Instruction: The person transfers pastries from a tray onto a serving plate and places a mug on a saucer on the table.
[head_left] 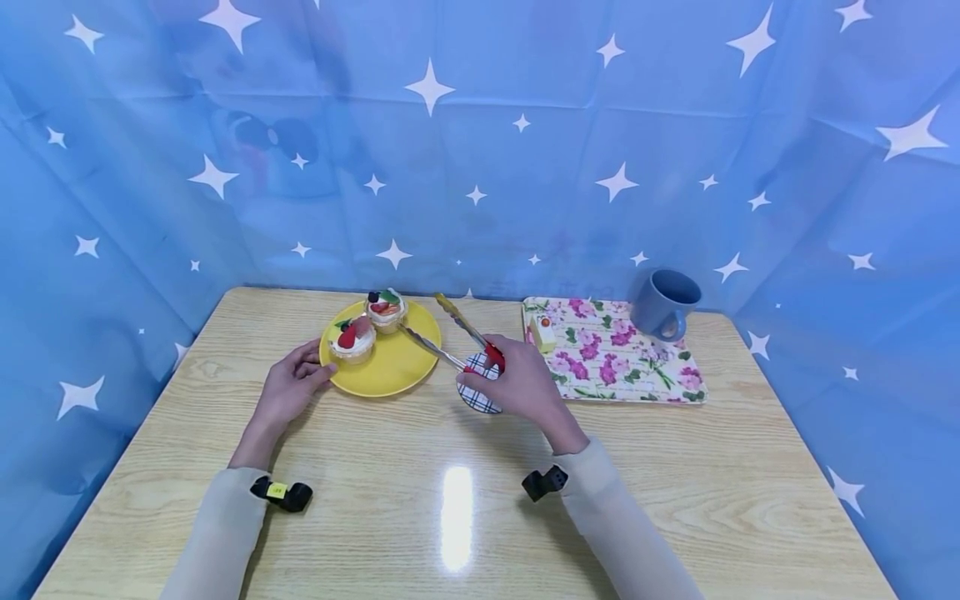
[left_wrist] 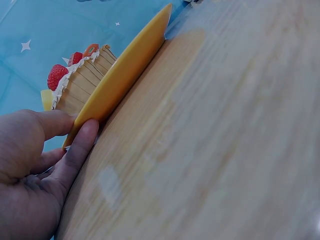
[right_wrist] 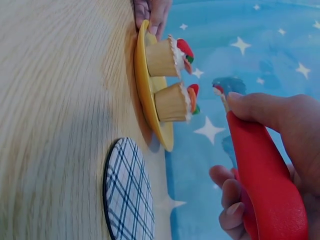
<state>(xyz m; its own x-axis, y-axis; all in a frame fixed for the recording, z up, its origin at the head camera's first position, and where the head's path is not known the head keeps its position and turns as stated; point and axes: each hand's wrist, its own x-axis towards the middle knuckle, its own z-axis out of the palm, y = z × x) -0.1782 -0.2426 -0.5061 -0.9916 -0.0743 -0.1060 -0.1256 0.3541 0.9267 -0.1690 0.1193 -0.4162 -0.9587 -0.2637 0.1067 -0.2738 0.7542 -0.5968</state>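
Observation:
A yellow plate (head_left: 390,377) bears two fruit-topped cupcakes, a nearer cupcake (head_left: 351,350) and a farther cupcake (head_left: 386,317). Its left rim is pinched between the thumb and fingers of my left hand (head_left: 294,385), as the left wrist view shows too. My right hand (head_left: 521,379) grips a pair of tongs (right_wrist: 260,175) by the red handles, above a round checked coaster (head_left: 480,398). The metal arms of the tongs are spread apart, pointing toward the plate, with nothing between the tips. In the right wrist view, part of the tongs is hidden by my hand.
To the right lies a floral tray (head_left: 637,385). A small piece of cake (head_left: 543,333) sits at its left side, and a blue mug (head_left: 654,310) stands at its back right corner. A blue starry curtain (head_left: 480,125) hangs behind the wooden table (head_left: 375,517).

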